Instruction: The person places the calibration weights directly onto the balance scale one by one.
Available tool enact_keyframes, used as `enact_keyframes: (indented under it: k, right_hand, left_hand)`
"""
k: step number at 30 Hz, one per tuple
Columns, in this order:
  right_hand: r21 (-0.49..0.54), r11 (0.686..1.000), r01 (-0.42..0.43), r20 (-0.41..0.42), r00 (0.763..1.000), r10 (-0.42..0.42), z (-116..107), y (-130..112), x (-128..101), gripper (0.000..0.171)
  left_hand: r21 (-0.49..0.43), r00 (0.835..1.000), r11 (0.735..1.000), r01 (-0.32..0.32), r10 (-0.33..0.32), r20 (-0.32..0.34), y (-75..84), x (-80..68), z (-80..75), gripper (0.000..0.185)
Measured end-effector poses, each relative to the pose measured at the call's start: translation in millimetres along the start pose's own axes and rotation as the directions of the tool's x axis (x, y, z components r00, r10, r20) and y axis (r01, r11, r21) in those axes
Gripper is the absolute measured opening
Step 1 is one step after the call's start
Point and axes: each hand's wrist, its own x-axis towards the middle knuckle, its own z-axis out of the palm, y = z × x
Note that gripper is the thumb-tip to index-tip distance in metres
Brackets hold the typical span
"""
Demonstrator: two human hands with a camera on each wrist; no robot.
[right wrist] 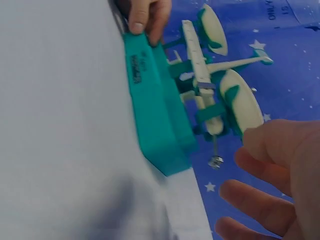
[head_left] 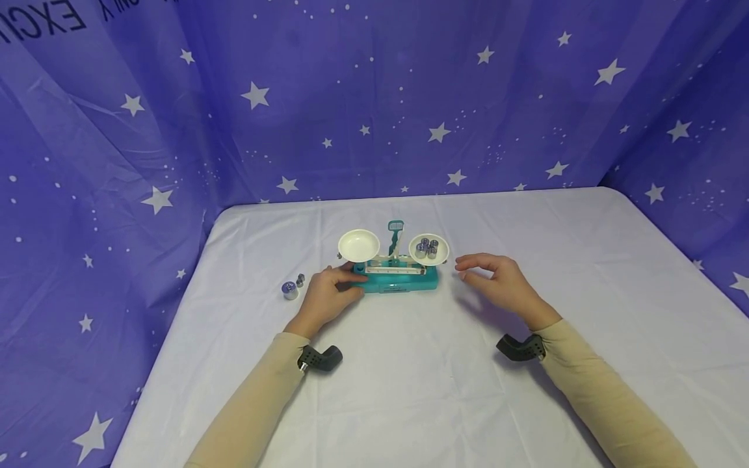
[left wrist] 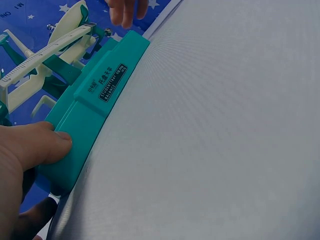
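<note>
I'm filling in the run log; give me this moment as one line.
left hand: grips balance scale base | right hand: open, beside right pan, not touching | right pan: metal weights | left pan: empty

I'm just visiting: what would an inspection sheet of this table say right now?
Surface: table under a white cloth.
Job's things: teal balance scale; left pan bare; right pan holds metal weights.
Clutter: two more weights on the cloth left of the scale.
Grippers: left hand grips the scale's base; right hand open beside it, touching nothing.
Cables: nothing seen.
Surroundings: blue star-print backdrop.
</note>
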Motion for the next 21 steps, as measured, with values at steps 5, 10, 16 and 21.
enact_keyframes:
  k: [5, 10, 16, 21]
  right_hand:
    - [0.026, 0.999, 0.044, 0.05, 0.998, -0.045, 7.6, 2.2, -0.2, 0.019]
    - [0.049, 0.998, 0.045, 0.082, 0.995, -0.049, 12.3, 2.8, -0.5, 0.02]
    - [0.042, 0.996, 0.083, 0.138, 0.987, -0.088, 20.1, 0.0, -2.7, 0.025]
    - [0.001, 0.992, 0.126, 0.193, 0.973, -0.124, 27.0, 0.3, -3.8, 0.033]
  left_hand:
    - [0.0, 1.0, 1.0, 0.008, -0.008, 0.005, -0.3, 0.3, 0.1, 0.021]
    - [-0.001, 1.0, 1.0, 0.016, -0.016, 0.009, -1.3, 0.7, 0.1, 0.021]
    - [-0.005, 1.0, 1.0, 0.021, -0.021, 0.009, -3.3, 0.9, 0.9, 0.021]
    - [-0.007, 1.0, 1.0, 0.021, -0.021, 0.007, -3.3, 1.0, 1.2, 0.021]
